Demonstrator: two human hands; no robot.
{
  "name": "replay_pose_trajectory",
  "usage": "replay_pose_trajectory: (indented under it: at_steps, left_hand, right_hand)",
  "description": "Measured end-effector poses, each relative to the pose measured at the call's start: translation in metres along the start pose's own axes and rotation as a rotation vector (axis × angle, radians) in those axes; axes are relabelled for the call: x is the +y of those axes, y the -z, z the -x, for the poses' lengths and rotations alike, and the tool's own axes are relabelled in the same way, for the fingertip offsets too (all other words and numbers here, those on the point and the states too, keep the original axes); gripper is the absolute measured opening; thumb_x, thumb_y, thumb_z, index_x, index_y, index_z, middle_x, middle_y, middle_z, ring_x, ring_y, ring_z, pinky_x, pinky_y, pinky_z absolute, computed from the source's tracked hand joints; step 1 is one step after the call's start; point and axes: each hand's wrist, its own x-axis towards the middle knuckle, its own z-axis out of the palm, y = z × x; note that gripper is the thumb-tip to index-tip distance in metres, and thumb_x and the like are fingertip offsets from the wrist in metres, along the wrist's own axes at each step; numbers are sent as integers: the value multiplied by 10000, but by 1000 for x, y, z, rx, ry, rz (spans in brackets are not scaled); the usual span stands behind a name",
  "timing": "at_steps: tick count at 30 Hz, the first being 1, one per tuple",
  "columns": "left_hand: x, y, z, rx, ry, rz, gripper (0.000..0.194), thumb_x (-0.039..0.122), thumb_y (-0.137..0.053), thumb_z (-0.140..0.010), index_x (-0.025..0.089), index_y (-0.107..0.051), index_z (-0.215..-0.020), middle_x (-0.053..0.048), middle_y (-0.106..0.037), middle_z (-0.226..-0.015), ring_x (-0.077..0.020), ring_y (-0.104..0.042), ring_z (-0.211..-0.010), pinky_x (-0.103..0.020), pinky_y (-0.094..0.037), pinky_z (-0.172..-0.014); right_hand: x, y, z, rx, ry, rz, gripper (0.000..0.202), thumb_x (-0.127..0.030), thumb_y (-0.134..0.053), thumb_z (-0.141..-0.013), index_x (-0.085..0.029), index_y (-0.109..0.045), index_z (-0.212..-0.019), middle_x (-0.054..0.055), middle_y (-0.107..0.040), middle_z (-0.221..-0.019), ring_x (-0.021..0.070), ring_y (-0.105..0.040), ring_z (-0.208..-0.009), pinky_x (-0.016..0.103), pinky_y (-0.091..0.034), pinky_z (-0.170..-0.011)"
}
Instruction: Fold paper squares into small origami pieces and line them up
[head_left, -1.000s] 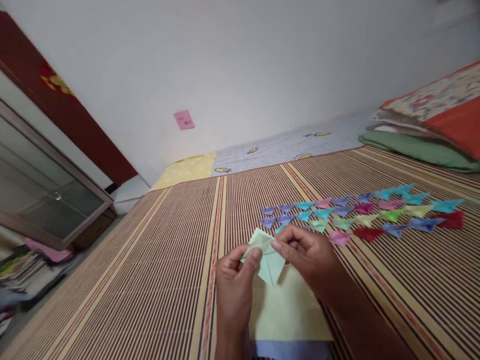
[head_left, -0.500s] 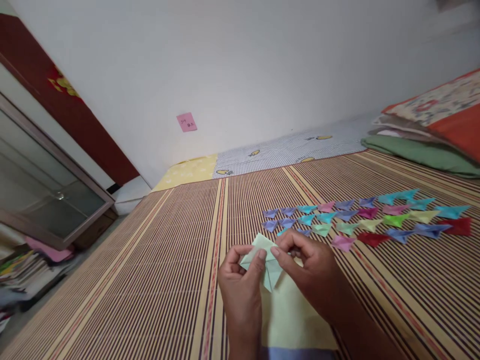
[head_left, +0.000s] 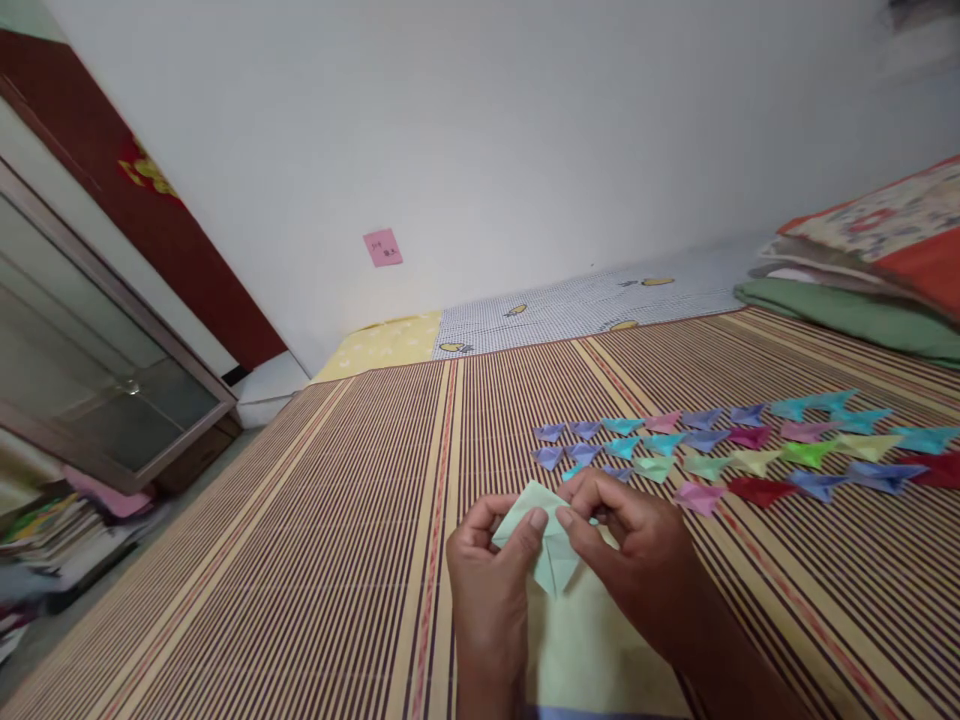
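A folded pale green paper is held up between my two hands, with a crease running down its lower half. My left hand pinches its left side, thumb on the front face. At the upper right edge, the thumb and bent fingers of my right hand grip the same paper. Below it lies a pale yellow-green sheet, partly covered by my right wrist. Rows of small folded paper pieces in several colours, among them a pink one and a green one, rest beyond my right hand.
A striped mat covers the bed. Folded bedding with a green layer is stacked at the far right. A pink note sticks to the wall. Books lie at the far left beside a glass-fronted cabinet.
The view has shifted slightly, so most things appear a little further right. The green paper's lower part looks broader and more closed, and both hands still grip it.
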Motion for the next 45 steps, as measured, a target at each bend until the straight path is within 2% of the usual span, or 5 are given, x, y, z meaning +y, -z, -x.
replay_pose_trajectory:
  at_steps: [17,25,34,40,45]
  left_hand:
    - [6,-3,-1,13,95,219,346,292,-946,-598,139,-673,-745,-14,-726,-649,-158,-681,-546,-257,-549,-570]
    - [11,-6,1,33,120,230,376,287,-956,-561,141,-654,-732,-11,-717,-630,-173,-693,-540,-287,-573,-587]
    - [13,-5,3,-31,139,244,346,292,-937,-608,143,-651,-733,-16,-701,-621,-187,-700,-578,-300,-573,-610]
    - [11,-1,0,-6,120,250,337,278,-934,-623,139,-657,-756,-10,-708,-650,-143,-655,-539,-279,-563,-616]
    - [5,3,-1,-16,64,191,259,271,-898,-702,141,-690,-784,-8,-717,-686,-118,-639,-570,-221,-528,-587]
  right_hand:
    - [4,3,-3,3,-41,-76,102,-311,-657,-892,-220,-645,-936,13,-664,-794,178,-642,-732,300,-529,-676]
    - [-3,9,-4,-187,-83,-56,228,-358,-610,-930,-206,-650,-764,-33,-584,-632,133,-524,-575,258,-412,-543]
    - [-5,7,-3,-183,-65,-40,368,-394,-561,-969,-212,-559,-650,-43,-514,-572,129,-497,-546,265,-379,-531]
    - [-2,8,-4,-130,-42,-48,142,-337,-666,-900,-220,-651,-821,-31,-612,-690,148,-565,-636,269,-435,-600]
    - [0,8,-4,-156,-74,-67,310,-378,-565,-977,-216,-592,-714,-39,-571,-610,136,-543,-582,275,-404,-584]
